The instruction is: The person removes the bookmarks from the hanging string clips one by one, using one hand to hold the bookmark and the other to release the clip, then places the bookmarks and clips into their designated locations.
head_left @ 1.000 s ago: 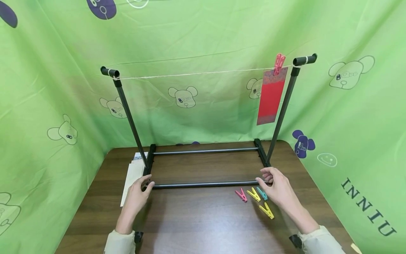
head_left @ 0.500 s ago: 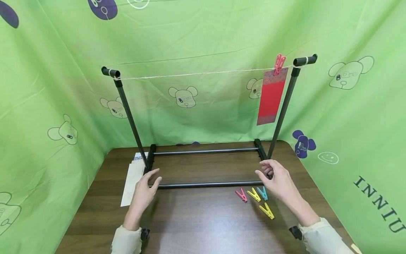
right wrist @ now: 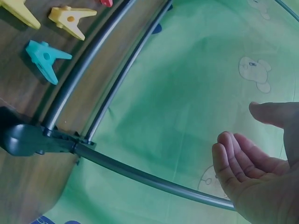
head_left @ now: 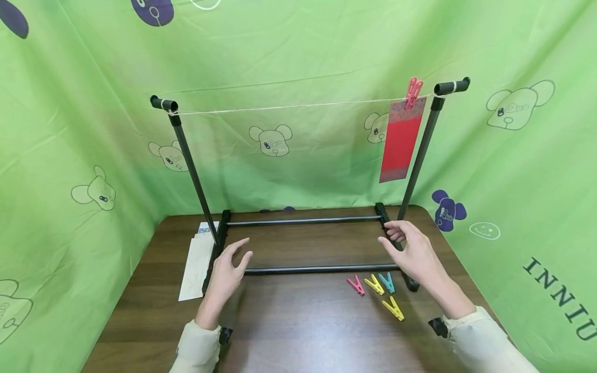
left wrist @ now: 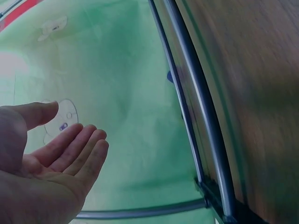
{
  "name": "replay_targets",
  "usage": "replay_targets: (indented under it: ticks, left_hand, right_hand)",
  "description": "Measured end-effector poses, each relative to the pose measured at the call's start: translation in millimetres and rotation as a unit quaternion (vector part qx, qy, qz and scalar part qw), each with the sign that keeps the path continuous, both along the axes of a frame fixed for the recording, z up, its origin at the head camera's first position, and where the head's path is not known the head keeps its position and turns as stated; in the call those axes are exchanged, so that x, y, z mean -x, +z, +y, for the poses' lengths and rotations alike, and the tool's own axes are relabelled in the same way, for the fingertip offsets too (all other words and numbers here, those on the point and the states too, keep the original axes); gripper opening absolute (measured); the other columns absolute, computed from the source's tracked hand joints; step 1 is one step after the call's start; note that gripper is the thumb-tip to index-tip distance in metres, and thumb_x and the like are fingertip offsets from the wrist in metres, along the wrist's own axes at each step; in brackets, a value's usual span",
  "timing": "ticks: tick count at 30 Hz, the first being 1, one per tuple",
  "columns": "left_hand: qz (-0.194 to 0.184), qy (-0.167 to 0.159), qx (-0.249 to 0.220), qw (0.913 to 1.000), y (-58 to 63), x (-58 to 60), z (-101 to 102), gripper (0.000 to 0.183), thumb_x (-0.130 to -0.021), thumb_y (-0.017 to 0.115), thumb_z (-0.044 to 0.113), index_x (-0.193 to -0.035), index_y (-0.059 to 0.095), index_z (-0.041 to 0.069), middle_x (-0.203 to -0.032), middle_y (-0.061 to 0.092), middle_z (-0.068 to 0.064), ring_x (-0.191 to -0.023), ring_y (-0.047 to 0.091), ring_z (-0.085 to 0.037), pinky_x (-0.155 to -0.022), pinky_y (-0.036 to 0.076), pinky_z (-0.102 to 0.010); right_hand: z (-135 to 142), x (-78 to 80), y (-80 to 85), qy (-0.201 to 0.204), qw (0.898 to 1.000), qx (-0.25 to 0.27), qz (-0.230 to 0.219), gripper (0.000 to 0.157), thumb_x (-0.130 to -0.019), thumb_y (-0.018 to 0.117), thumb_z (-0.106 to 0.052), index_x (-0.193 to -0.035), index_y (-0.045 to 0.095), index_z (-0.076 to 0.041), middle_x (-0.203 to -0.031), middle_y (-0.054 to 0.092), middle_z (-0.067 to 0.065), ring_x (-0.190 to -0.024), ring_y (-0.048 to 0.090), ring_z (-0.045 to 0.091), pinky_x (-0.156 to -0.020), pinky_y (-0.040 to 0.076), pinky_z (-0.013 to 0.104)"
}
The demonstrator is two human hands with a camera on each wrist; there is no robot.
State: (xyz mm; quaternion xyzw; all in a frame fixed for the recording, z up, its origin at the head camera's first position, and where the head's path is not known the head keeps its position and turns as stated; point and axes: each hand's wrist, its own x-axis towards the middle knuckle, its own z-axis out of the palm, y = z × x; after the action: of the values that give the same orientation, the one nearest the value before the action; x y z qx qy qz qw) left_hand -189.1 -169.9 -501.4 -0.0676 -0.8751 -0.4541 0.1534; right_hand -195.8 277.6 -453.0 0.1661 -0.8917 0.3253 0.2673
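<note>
My left hand point(head_left: 226, 274) is raised near the left base of a black metal rack point(head_left: 322, 269), thumb and fingers apart around nothing. On the opposite side my right hand point(head_left: 416, 254) hovers over the rack's right base, its fingers loosely bent and holding nothing. Both wrist views show bare palms. Just left of the right hand lie several clothespins on the table: a pink one point(head_left: 356, 285), a teal one point(head_left: 387, 282), a yellow one point(head_left: 374, 284) and a nearer yellow one point(head_left: 394, 309). From the rack's string point(head_left: 280, 108) a red paper strip point(head_left: 400, 145) hangs under a pink clothespin point(head_left: 413, 93).
Upright poles point(head_left: 193, 176) rise at both ends of the rack and carry the string. White papers point(head_left: 195, 269) lie beside the left base on the wooden table point(head_left: 289, 331). A green printed cloth point(head_left: 317, 46) encloses the table at the back and sides.
My left hand has moved right and upward, away from the rack's left base. My right hand has risen slightly from the front bar. The clothespins and hanging strip stay in place.
</note>
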Motion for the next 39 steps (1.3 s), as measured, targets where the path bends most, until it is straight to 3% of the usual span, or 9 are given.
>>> replay_targets:
  ticks: [4, 18, 23, 33, 39]
  left_hand:
    - [0.014, -0.009, 0.003, 0.9999, 2.1, 2.5, 8, 0.041, -0.103, 0.076, 0.015, -0.141, 0.068, 0.005, -0.141, 0.069, -0.017, -0.131, 0.064, -0.039, -0.11, 0.051, -0.055]
    - [0.043, -0.03, -0.006, 0.9986, 12.4, 15.1, 32, 0.041, -0.103, 0.075, 0.016, -0.142, 0.068, 0.008, -0.14, 0.07, -0.013, -0.131, 0.065, -0.036, -0.112, 0.051, -0.051]
    - [0.052, -0.04, -0.009, 0.9978, 18.6, 18.8, 41, 0.042, -0.103, 0.075, 0.019, -0.143, 0.068, 0.012, -0.141, 0.07, -0.011, -0.133, 0.064, -0.033, -0.112, 0.051, -0.051]
    - [0.038, -0.071, -0.021, 0.9965, 24.6, 27.9, 57, 0.042, -0.106, 0.072, 0.025, -0.146, 0.066, 0.012, -0.144, 0.068, -0.006, -0.134, 0.063, -0.029, -0.115, 0.049, -0.047]
    - [0.048, -0.083, -0.022, 0.9951, 27.4, 31.3, 66, 0.045, -0.105, 0.074, 0.024, -0.148, 0.066, 0.015, -0.145, 0.068, -0.005, -0.134, 0.063, -0.029, -0.114, 0.05, -0.049]
  right_hand:
    - [1, 2.9, 4.0, -0.001, 1.0, -0.003, -0.001, 0.035, -0.091, 0.084, -0.002, -0.121, 0.068, 0.004, -0.097, 0.07, 0.012, -0.087, 0.067, 0.026, -0.078, 0.045, 0.007]
    - [4, 12.6, 18.8, 0.012, 1.0, -0.002, 0.012, 0.036, -0.092, 0.084, -0.004, -0.124, 0.068, 0.005, -0.101, 0.07, 0.012, -0.09, 0.067, 0.025, -0.081, 0.049, 0.014]
    - [6, 16.7, 24.4, 0.015, 1.0, -0.005, 0.015, 0.038, -0.092, 0.084, -0.004, -0.126, 0.068, 0.004, -0.102, 0.07, 0.014, -0.09, 0.067, 0.027, -0.08, 0.044, 0.007]
    - [8, 24.2, 39.2, 0.024, 0.999, -0.009, 0.023, 0.04, -0.092, 0.084, -0.004, -0.127, 0.068, 0.004, -0.105, 0.072, 0.015, -0.092, 0.069, 0.028, -0.082, 0.045, 0.009]
    - [10, 29.4, 50.5, 0.026, 0.999, -0.019, 0.028, 0.043, -0.092, 0.085, -0.006, -0.131, 0.068, 0.0, -0.108, 0.072, 0.012, -0.095, 0.067, 0.026, -0.085, 0.044, 0.011]
